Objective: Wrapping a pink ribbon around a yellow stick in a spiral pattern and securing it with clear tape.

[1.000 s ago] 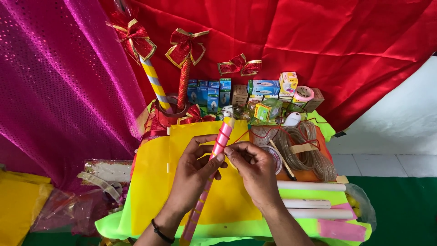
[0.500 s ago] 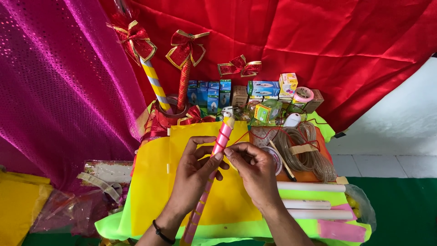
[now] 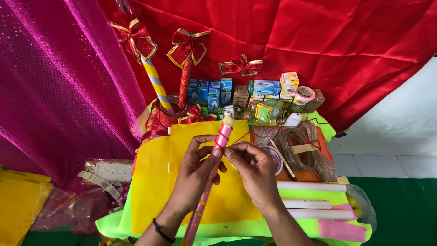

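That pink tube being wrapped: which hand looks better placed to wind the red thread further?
Probably the right hand: its fingertips pinch the red thread beside the pink tube, while the left hand grips the tube.

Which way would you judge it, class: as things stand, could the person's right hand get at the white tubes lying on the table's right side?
Probably yes. The right hand sits just above-left of the white tubes, with only open table between. But its fingers are pinching something at the pink stick, so it would have to let go first.

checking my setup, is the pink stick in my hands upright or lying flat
Tilted, near upright: the pink stick leans top-right, gripped by the left hand, with the right hand at it.
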